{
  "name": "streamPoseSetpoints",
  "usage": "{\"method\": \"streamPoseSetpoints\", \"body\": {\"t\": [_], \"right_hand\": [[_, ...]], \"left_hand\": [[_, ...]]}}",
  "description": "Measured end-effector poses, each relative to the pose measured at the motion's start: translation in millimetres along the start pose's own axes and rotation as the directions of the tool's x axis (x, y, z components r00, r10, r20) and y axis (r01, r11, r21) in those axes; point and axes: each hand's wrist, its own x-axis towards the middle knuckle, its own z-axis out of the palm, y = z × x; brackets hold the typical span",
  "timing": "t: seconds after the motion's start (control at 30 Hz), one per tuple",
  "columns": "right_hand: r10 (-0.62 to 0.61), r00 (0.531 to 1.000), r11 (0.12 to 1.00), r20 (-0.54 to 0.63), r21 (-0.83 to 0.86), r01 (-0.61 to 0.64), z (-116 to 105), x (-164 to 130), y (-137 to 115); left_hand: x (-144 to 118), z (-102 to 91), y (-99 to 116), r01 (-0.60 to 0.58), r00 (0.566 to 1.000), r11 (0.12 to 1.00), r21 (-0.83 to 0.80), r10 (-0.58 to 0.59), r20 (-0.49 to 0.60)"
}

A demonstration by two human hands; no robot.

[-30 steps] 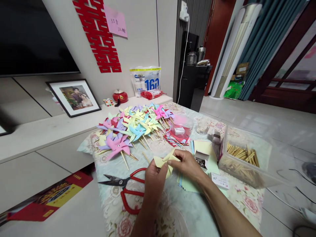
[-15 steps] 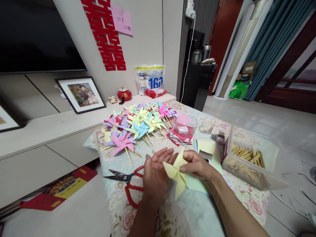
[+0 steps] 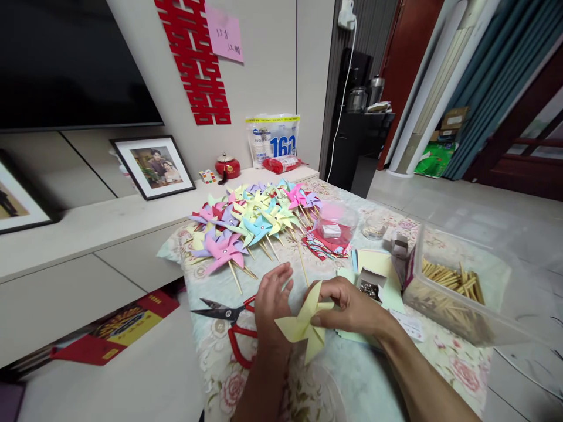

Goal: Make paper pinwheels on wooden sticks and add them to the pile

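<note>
Yellow pinwheel (image 3: 303,325): held above the near tabletop (image 3: 360,381), between both hands, not resting on anything.
Right hand (image 3: 352,308): thumb and fingers (image 3: 323,320) pinching the pinwheel at its centre from the right side.
Left hand (image 3: 270,310): just behind and left of the pinwheel, palm toward it, fingers spread and loose; touching the paper or not, cannot tell.
Look: pale yellow paper, folded blades fanning out from the middle, one blade pointing up, one down-right; no stick seen on it.
Scissors (image 3: 226,319): red handles, black blades, flat on the tabletop left of the left hand, handles partly hidden by the wrist.
Pinwheel pile (image 3: 250,223): finished ones in pink, purple, blue, yellow and green on wooden sticks, spread at the far end.
Paper sheets (image 3: 378,269): pastel stack just right of the right hand, small open box (image 3: 370,284) of metal bits on it.
Stick box (image 3: 453,293): clear plastic, wooden sticks inside, far right.
Round clear tub (image 3: 336,220): behind the sheets, pinkish contents.
In the way: nothing between hands and pinwheel.
</note>
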Motion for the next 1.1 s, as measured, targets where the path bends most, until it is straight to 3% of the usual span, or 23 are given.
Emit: {"method": "streamPoseSetpoints", "body": {"t": [0.07, 0.23, 0.47, 0.6, 0.73, 0.97, 1.1], "right_hand": [[-0.014, 1.0, 0.999, 0.021, -0.047, 0.015, 1.6, -0.4, -4.2], [-0.024, 0.987, 0.997, 0.16, -0.064, 0.035, 6.3, -1.1, -6.2], [0.05, 0.96, 0.999, 0.275, -0.031, -0.043, 3.1, -3.4, -1.2], [0.049, 0.989, 0.995, 0.143, 0.079, -0.061, -6.3, -7.3, 2.1], [-0.003, 0.999, 0.991, -0.05, 0.133, 0.01, -11.2, -10.2, 7.4], [-0.107, 0.959, 0.994, -0.264, -0.039, 0.1, -10.0, -8.5, 4.5], [-0.287, 0.907, 0.947, -0.308, -0.231, 0.221, -7.1, -4.1, 2.0]], "left_hand": [[4.1, -1.6, -3.4, -0.011, 0.998, 0.996, 0.085, 0.016, -0.058], [-1.7, 5.2, -2.7, 0.176, 0.984, 0.984, -0.008, -0.176, -0.018], [-3.6, 8.7, 4.2, 0.16, 0.987, 0.987, -0.017, -0.16, 0.024], [-3.1, 7.2, 1.6, 0.176, 0.979, 0.984, 0.037, -0.179, 0.095], [-7.1, 7.5, 0.0, 0.202, 0.968, 0.979, 0.027, -0.204, 0.148], [-11.7, 11.1, -1.0, 0.222, 0.959, 0.974, 0.037, -0.225, 0.17], [-13.3, 11.5, -1.3, 0.165, 0.97, 0.983, 0.083, -0.177, 0.164]]}}
